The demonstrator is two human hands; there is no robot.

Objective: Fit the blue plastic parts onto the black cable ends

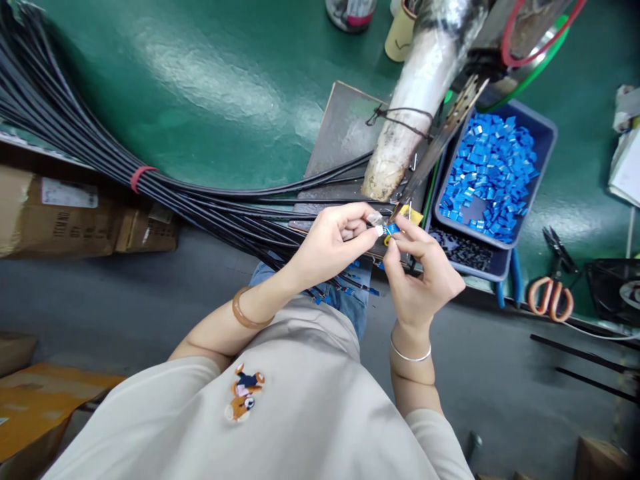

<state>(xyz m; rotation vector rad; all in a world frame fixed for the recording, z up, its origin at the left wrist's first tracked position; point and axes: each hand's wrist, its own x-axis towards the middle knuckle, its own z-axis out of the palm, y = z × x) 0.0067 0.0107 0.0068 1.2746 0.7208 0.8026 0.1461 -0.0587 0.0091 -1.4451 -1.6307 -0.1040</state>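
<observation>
One small blue connector [393, 229] sits just off centre toward 3 o'clock, above the desk [240, 133], with the right hand [417, 263] clamped on it by thumb and fingertip. The left hand [343, 241] pinches beside it, seemingly on pale wires [379, 231]. The connector looks light, hard and easily dropped, best taken by its sides; the wires seem delicate. Black cables [200, 208] running toward 10 o'clock look springy, and weighty when bunched.

The head camera looks down at the left hand [325, 245] and right hand [419, 270].
</observation>
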